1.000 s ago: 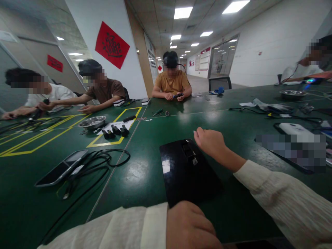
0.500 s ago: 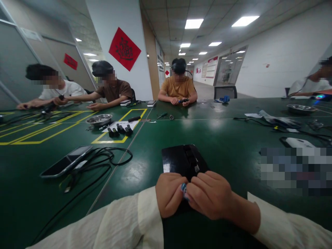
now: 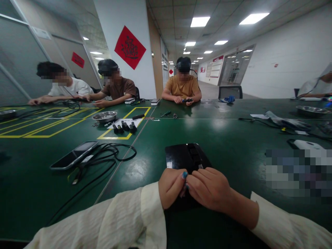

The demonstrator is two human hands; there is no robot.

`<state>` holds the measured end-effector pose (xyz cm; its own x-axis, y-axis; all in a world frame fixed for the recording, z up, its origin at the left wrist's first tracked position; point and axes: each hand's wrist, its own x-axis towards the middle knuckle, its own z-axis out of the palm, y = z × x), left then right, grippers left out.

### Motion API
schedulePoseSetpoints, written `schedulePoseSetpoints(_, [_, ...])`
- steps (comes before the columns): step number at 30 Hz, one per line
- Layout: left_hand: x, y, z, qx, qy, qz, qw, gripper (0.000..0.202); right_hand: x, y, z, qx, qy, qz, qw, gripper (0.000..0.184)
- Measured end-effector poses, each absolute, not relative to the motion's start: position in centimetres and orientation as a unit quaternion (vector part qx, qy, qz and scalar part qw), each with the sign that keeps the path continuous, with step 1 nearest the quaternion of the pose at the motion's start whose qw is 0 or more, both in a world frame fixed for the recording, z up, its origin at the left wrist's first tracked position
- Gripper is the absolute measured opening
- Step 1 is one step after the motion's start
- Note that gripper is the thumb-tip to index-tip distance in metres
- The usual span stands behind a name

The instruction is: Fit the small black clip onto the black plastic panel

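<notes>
My left hand and my right hand meet knuckle to knuckle, fingers curled in, over the near part of a flat, glossy black device. Blue nail polish shows where the thumbs come together. Whatever lies between the fingertips, if anything, is hidden by the hands. The far part of the device is visible beyond my knuckles, with a recessed slotted strip along its right side. It lies on the green table.
To the left lie a phone and a coiled black cable. Farther off are a metal bowl, several black cylindrical parts and a green-handled screwdriver. A white device lies right. Co-workers sit around the table.
My view has turned slightly left, so the scene sits farther right. My hands stay together, with the left thumb now higher. At the far left, a co-worker's outstretched hand has lowered.
</notes>
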<state>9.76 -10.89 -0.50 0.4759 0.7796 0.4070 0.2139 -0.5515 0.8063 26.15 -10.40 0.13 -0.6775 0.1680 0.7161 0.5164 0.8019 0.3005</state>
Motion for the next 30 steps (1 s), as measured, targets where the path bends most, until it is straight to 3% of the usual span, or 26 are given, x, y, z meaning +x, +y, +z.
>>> schedulePoseSetpoints(4, [10.3,-10.4,-1.6,0.688,0.354,0.407,0.485,0.044,26.1,-10.0,0.0,-0.232,-0.877,-0.25,0.339,0.014])
schedulePoseSetpoints(10, [9.6,-8.8,-1.8,0.699,0.366,0.405,0.461,0.044,26.5,-9.4,1.2,-0.252,-0.853,-0.262,0.375,0.015])
schedulePoseSetpoints(13, [9.2,-7.6,-1.5,0.682,0.37,0.429,0.463,0.04,26.6,-8.6,2.4,-0.367,-0.823,-0.263,0.344,0.028])
schedulePoseSetpoints(16, [8.9,-6.2,-1.4,0.644,0.386,0.48,0.454,0.034,26.5,-7.9,3.4,-0.508,-0.794,-0.207,0.261,0.044])
schedulePoseSetpoints(19, [8.5,-4.8,-1.5,0.555,0.446,0.538,0.451,0.03,26.5,-7.5,3.4,-0.54,-0.806,-0.114,0.213,0.042])
schedulePoseSetpoints(24, [7.9,-3.1,-1.6,0.462,0.477,0.593,0.455,0.024,26.3,-6.9,2.7,-0.523,-0.822,-0.044,0.221,0.057])
schedulePoseSetpoints(30, [7.6,-2.8,-1.3,0.425,0.485,0.608,0.463,0.021,26.2,-6.0,2.7,-0.508,-0.811,0.061,0.283,0.04])
